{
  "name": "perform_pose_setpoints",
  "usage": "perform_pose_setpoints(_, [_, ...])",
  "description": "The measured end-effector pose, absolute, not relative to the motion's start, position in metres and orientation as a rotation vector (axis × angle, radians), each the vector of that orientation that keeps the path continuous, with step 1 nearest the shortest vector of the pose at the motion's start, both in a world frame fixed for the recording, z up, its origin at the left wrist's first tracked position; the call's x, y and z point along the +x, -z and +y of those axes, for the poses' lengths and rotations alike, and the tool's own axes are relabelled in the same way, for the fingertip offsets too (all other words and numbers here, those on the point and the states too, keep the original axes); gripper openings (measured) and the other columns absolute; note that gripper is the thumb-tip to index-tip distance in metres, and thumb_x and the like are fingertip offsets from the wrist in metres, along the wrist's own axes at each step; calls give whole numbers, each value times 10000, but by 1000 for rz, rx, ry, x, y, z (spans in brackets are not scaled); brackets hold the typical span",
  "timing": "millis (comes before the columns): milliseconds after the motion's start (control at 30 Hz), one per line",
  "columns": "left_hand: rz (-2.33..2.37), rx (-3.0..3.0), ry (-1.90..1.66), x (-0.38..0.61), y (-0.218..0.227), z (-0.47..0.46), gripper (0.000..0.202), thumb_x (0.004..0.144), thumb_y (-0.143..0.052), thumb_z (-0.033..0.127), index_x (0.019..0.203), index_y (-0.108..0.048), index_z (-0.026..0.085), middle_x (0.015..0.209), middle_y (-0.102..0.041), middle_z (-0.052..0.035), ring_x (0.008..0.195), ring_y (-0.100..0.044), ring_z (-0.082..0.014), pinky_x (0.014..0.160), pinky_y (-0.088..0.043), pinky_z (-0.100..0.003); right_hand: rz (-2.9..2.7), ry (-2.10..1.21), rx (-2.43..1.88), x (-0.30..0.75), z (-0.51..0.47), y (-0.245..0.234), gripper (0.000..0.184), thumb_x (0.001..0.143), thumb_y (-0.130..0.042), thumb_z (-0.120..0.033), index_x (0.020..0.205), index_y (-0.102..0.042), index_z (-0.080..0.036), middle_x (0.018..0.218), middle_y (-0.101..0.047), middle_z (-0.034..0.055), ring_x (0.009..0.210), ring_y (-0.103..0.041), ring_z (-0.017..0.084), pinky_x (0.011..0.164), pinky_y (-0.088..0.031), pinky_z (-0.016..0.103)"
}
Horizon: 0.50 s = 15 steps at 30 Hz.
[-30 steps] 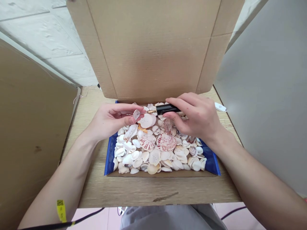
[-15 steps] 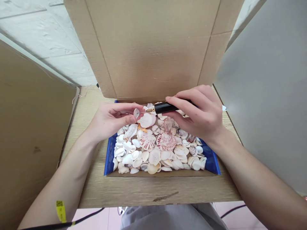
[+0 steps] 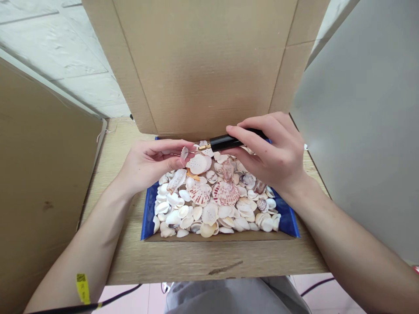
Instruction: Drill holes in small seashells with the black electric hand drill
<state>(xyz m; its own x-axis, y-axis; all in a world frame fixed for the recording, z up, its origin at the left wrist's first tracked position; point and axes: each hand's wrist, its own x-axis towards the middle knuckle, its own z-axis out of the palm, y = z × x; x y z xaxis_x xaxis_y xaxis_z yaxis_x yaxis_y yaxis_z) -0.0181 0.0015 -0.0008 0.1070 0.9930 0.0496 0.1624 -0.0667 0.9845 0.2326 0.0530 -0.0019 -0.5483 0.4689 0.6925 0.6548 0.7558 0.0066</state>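
Observation:
Between the thumb and fingers of my left hand (image 3: 153,163) is a small whitish seashell (image 3: 184,152), held on edge above the box. My right hand (image 3: 270,150) is closed around a slim black hand drill (image 3: 225,142) with a brass-coloured chuck. Its thin bit points left at the shell; whether the tip touches it I cannot tell. Below both hands lies a shallow box with blue sides (image 3: 149,213), full of loose seashells. Among them are a pale scallop shell (image 3: 198,164) dotted with small holes and a red-striped scallop shell (image 3: 225,193).
The box stands on a wooden table (image 3: 216,259), with a brown cardboard panel (image 3: 209,65) upright behind it. Another brown panel (image 3: 42,174) rises at the left, a grey panel (image 3: 363,122) at the right. A black cable (image 3: 121,291) with a yellow tag runs at lower left.
The drill has tilted slightly, its back end a little higher, and the bit looks drawn back somewhat from the shell. The shell has turned slightly in my left fingers.

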Motion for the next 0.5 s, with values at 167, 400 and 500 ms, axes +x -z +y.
perform_pose_setpoints(167, [1247,1543,-1187,-23,6,4,258,715,-803,218,966,-783,276,932,-775,-20,818,-708,-162,697,-586,-231,-2280,399,-803,232,55,8,341,909,-552,-492,1013,-662,-186,845,-683,45,717,-601,143,588,-419,274])
perform_pose_setpoints(400, [1244,1524,-1150,-17,3,3,291,697,-810,179,956,-782,307,1001,-770,-10,896,-713,-172,753,-588,-218,-2437,345,-762,229,51,7,385,946,-480,-518,898,-646,-174,685,-661,-17,579,-591,94,502,-320,249])
perform_pose_setpoints(500, [1198,1457,-1132,-14,0,2,306,697,-815,186,976,-777,306,993,-774,-1,873,-718,-158,765,-590,-209,-2417,362,-753,230,51,6,364,941,-495,-510,898,-635,-177,708,-663,-11,593,-587,93,505,-317,251])
